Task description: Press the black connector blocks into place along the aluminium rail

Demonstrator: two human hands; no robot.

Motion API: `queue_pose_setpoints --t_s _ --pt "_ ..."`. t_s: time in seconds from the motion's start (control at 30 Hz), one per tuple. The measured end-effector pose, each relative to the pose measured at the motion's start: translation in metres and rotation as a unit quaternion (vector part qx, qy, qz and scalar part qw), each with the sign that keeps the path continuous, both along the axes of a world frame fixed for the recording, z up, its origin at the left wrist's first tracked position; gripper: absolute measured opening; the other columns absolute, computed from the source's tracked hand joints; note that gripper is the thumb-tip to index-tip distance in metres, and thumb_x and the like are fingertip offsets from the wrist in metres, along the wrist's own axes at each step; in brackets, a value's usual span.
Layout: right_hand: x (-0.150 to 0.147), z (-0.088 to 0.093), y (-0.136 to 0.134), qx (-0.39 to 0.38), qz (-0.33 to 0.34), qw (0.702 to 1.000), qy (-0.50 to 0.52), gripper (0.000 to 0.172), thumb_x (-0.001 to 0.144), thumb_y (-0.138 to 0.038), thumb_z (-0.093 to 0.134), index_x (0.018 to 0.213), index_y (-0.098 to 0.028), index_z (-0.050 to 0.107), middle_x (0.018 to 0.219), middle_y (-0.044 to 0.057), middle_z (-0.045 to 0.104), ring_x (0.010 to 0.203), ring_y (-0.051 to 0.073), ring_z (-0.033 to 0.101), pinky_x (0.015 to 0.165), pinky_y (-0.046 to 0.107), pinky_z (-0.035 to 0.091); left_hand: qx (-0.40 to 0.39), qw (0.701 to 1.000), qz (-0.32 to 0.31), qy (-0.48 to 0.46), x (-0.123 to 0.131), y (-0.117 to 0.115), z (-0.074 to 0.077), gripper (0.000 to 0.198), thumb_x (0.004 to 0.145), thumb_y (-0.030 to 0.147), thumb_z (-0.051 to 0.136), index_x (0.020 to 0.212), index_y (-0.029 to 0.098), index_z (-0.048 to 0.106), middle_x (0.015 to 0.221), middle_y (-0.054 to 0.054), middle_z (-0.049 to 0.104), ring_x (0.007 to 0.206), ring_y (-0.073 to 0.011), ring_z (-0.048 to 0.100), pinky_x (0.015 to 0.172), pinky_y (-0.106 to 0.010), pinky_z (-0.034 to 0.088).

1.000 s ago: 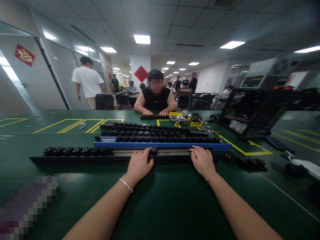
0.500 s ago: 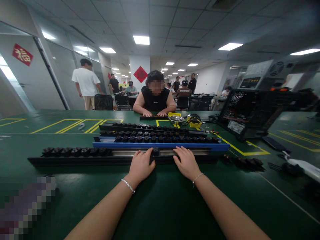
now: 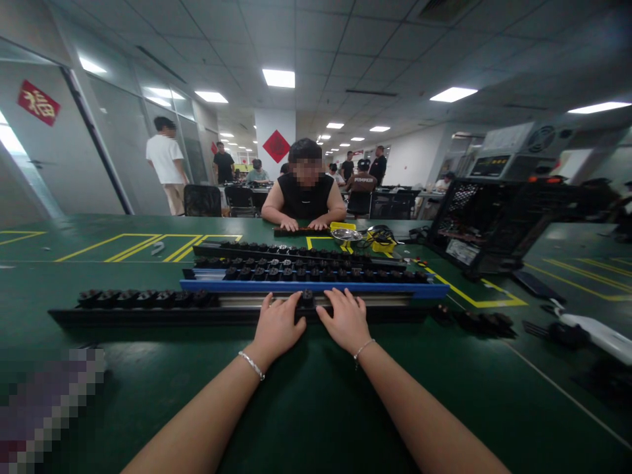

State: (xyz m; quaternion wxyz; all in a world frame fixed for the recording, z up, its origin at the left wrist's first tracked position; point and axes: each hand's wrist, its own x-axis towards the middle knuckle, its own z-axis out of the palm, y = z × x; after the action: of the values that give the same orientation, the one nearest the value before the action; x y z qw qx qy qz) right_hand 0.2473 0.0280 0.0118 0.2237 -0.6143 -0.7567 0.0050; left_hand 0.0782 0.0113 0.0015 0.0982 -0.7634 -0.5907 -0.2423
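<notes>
A long black rail (image 3: 148, 316) lies across the green table, with several black blocks (image 3: 147, 299) in a row on its left part. One separate black block (image 3: 307, 298) sits on the bare silver track near the middle. My left hand (image 3: 277, 324) rests on the rail just left of that block, fingers apart, its index fingertip close to the block. On the other side, my right hand (image 3: 345, 320) lies over the rail with spread fingers, its thumb near the block. Neither hand is wrapped around anything.
Behind the rail lie a blue rail (image 3: 316, 288) and a black rail (image 3: 212, 251), both bearing blocks. Loose black parts (image 3: 486, 323) are at the right. An open computer case (image 3: 474, 230) stands farther back. Across the table a person (image 3: 306, 191) leans over another dark bar.
My right hand has moved left along the rail, closer to the separate block. My left hand stays at about the same place. The standing person in white has shifted slightly.
</notes>
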Motion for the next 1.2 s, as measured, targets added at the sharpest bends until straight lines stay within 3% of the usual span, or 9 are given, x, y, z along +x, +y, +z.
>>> queue_pose_setpoints --t_s 0.33,0.73,1.2 --pt "-0.028 0.004 -0.001 0.000 -0.056 0.998 0.011 0.051 0.083 -0.055 0.037 0.123 -0.029 0.051 0.133 0.012 0.046 0.128 0.034 0.030 0.098 0.054 0.018 -0.017 1.000 -0.006 0.002 0.001 0.000 -0.002 0.056 0.076 0.035 0.050 0.130 0.023 0.041 0.118 -0.006 0.062 0.102 -0.0254 0.056 0.107 -0.051 0.013" --pt "-0.026 -0.004 -0.003 0.044 -0.058 0.997 0.013 0.047 0.082 -0.053 0.041 0.116 -0.024 0.056 0.129 0.012 0.049 0.125 0.030 0.033 0.098 0.044 0.023 -0.011 0.999 -0.030 0.012 0.003 -0.006 0.000 0.055 0.074 0.029 0.053 0.128 0.028 0.044 0.128 -0.003 0.055 0.108 -0.0254 0.052 0.110 -0.054 0.006" --pt "-0.026 -0.005 0.001 0.051 -0.072 0.995 0.056 0.047 0.083 -0.054 0.039 0.117 -0.026 0.056 0.124 0.009 0.054 0.122 0.027 0.037 0.100 0.041 0.022 -0.009 0.999 -0.020 0.024 0.004 -0.004 -0.002 0.047 0.078 0.033 0.049 0.124 0.030 0.048 0.103 -0.004 0.063 0.100 -0.0249 0.053 0.103 -0.051 0.019"
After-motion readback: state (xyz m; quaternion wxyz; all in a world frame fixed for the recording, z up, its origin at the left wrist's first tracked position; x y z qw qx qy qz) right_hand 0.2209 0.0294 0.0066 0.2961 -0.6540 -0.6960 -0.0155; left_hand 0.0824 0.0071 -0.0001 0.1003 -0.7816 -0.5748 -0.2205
